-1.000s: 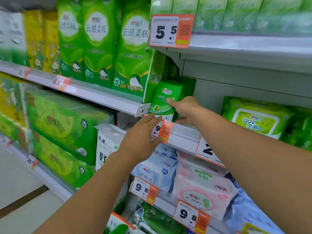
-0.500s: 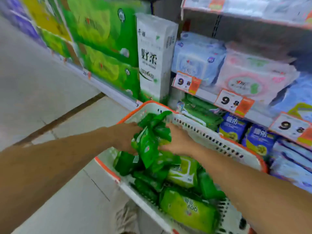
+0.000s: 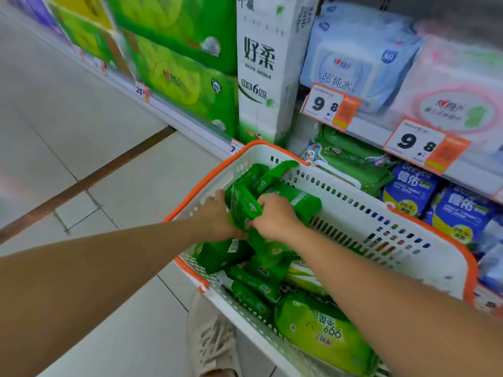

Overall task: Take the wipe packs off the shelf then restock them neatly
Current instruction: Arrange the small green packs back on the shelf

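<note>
Down in the white basket (image 3: 424, 257) with the orange rim, both hands work on one bundle of small green wipe packs (image 3: 246, 205). Left hand (image 3: 217, 216) sits on the bundle's left side, fingers pressed against the packs' outer face; whether the fingers wrap round behind is hidden by the packs. Right hand (image 3: 275, 214) sits on the right side, fingers curled over the upper edge of the bundle and pinching it, knuckles up. Bundle lies squeezed between the two hands, raised a little above the heap, packs standing roughly on edge and fanned toward the basket's far corner. More loose green packs (image 3: 255, 281) lie piled under the forearms on the basket floor. A larger light-green wipe pack (image 3: 321, 330) lies flat at the near end of the basket, label upside down to the camera. Basket stands just beside the shelving, its far rim close to the low shelf holding dark green packs (image 3: 351, 161) and blue packs (image 3: 411, 186). Shelf above carries pale blue (image 3: 356, 55) and pink wipe packs (image 3: 457, 104) behind two orange-and-white price tags (image 3: 330, 106). A tall white tissue pack (image 3: 266, 69) stands upright left of these, green tissue cartons (image 3: 185, 77) further left. A beige shoe (image 3: 211, 338) shows on the tiled floor (image 3: 81, 148) by the basket's near edge
</note>
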A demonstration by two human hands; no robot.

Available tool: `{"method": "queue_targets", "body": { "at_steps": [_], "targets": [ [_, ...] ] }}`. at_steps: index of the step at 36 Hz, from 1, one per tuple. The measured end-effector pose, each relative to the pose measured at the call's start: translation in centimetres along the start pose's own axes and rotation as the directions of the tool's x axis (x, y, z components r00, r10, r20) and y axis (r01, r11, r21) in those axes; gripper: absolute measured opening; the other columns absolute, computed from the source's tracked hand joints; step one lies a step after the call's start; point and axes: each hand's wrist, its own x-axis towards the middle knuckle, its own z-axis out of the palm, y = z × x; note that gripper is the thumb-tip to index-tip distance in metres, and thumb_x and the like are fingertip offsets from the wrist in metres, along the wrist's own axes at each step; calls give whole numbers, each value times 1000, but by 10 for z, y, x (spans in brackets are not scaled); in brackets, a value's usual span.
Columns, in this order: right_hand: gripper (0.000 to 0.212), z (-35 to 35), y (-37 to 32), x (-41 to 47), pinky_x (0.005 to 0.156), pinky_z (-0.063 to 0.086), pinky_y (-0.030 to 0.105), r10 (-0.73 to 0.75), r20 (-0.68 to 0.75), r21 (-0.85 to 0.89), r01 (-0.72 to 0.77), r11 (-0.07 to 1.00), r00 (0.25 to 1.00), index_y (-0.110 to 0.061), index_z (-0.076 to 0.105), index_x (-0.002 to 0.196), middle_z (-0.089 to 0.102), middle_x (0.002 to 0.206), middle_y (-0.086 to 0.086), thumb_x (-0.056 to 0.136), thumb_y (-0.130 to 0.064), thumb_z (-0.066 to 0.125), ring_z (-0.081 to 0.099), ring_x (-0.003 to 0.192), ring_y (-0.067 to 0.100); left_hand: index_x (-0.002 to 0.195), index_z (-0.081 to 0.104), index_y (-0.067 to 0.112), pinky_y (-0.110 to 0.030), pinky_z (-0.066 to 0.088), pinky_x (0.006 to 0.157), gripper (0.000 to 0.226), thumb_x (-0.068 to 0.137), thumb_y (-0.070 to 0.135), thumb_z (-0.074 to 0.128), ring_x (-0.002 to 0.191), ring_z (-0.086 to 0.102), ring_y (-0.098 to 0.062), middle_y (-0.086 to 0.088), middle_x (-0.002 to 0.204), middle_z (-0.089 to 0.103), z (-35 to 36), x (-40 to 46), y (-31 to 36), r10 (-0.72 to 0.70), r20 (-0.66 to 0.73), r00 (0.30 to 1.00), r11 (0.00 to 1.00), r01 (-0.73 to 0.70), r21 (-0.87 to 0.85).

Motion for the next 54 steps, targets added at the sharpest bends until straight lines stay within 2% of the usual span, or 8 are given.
{"method": "queue_targets", "body": {
  "at_steps": [4,9,15,24,31,44,50,54],
  "targets": [
    [38,-44,-2,11,95,52,41,-123,119,296,84,952,985,-16,69,97,70,115,7,68,-26,91,64,112,24,152,21,27,-36,41,106,133,45,48,96,133,42,-28,-7,149,30,-34,11,19,138,-134,981,983,-153,-101],
    [24,-82,5,16,88,58,49,20,70,823,-69,564,997,-11,71,101,76,100,11,82,-22,80,72,98,32,120,63,23,-26,46,85,79,54,57,89,105,59,-18,3,113,61,-85,15,34,199,-8,980,980,-199,25],
    [61,-72,5,39,54,60,42,436,163,658,-427,621,885,-11,50,116,61,104,16,84,-60,69,70,85,36,92,67,16,-27,44,64,45,71,53,82,77,60,-18,-4,87,67,-95,11,40,188,134,973,939,-218,266],
    [27,-109,-13,27,65,61,41,190,85,678,-196,709,978,-3,59,118,69,112,21,93,-10,65,72,94,36,106,58,12,-40,55,82,42,78,31,82,90,62,-24,-6,100,62,-155,4,12,-66,-56,996,992,59,-112],
    [2,-273,-60,-61,47,55,27,-13,-54,674,46,737,998,-9,60,91,65,73,11,91,-7,60,67,53,16,125,58,19,-50,55,93,53,78,18,81,98,72,-27,-5,111,74,-198,-35,73,-38,-244,969,507,-192,-841],
    [35,-361,-70,-202,37,44,14,125,-194,956,159,247,973,-16,44,57,44,41,0,89,-2,48,48,34,11,125,58,25,-51,49,101,36,89,25,66,107,68,-27,-4,119,71,-169,-169,254,260,-375,890,280,-441,-853],
    [13,-339,-87,-200,66,54,34,361,-459,871,332,361,812,-12,58,74,66,75,5,66,-21,54,64,77,28,126,65,24,-45,50,98,65,87,73,45,109,69,-25,-7,119,72,-149,-212,273,472,-185,862,140,-281,-949],
    [25,-334,-87,-197,53,42,32,276,-682,640,370,673,677,-10,59,60,60,59,1,75,-28,65,60,60,26,127,57,18,-48,57,86,69,64,33,80,99,72,-28,-9,109,74,-141,-213,283,437,-160,885,283,-304,-910]
  ]
}}
